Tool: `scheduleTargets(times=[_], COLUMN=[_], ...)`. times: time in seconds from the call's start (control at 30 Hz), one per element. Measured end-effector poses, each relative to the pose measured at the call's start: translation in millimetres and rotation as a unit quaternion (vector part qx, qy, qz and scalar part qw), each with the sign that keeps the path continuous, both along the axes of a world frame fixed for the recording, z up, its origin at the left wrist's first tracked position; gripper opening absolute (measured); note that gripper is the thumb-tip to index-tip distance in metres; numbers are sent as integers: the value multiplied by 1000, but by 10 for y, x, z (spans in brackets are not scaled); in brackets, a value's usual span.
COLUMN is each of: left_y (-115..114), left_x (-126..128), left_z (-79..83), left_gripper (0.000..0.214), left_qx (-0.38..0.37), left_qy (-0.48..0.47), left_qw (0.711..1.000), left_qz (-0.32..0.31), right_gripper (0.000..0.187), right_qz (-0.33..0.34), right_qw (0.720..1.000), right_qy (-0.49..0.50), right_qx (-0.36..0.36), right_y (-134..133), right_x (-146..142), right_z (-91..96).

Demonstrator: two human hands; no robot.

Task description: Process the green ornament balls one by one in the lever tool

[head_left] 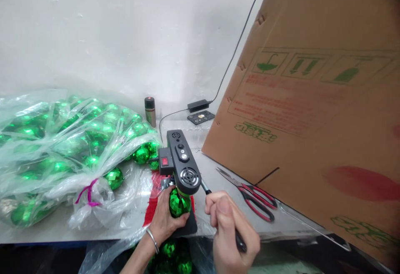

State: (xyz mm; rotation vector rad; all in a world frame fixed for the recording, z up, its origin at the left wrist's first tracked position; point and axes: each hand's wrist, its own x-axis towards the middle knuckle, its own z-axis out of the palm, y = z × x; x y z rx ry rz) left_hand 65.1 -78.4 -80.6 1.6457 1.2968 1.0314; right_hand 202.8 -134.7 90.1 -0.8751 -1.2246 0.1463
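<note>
Lower centre: left hand [164, 216] (bangle [153, 240] at wrist) holds green faceted ball [179, 205] against black machine [181, 157]; right hand [231, 230] grips lever [240, 241]. Bagged green balls [78, 147], left side.

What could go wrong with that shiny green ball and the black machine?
The left hand holds the green ball close to the end of the black machine, so a finger might get pinched. The right hand grips a handle; if it moved too hard, the ball might slip or get scratched. The scissors lie near the right hand, so a bump might knock them.
</note>
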Motion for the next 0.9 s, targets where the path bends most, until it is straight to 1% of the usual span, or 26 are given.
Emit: scheduleTargets(times=[0.13,0.23,0.37,0.5,0.57,0.67,0.8,0.9], left_y=[-48,-78,-72,-75,-81,-84,-78,-77], left_x=[-2,-18,-10,18,32,48,52,53], left_z=[-96,-128,-130,-152,-171,-204,-244,-259], left_gripper=[85,85,87,87,87,84,84,84], left_qx=[-8,-5,-5,-3,2,18,40,44], left_qy=[-18,-24,-14,5,7,2,-7,-6], left_qw=[1000,1000,1000,1000,1000,1000,999,999], left_qz=[-2,-17,-15,-8,-6,-3,-3,-5], right_gripper=[46,45,45,46,47,48,50,52], right_qz=[-6,-10,-15,-57,-67,-73,-83,-92], right_qw=[1000,1000,999,994,993,992,992,991], right_qy=[1,13,34,62,69,71,63,62], right_qx=[5,15,36,67,73,72,72,78], right_y=[-8,-4,15,38,47,55,59,63], right_x=[2,-1,-41,-118,-146,-156,-152,-161], right_z=[-16,-61,-179,-310,-353,-374,-354,-348])
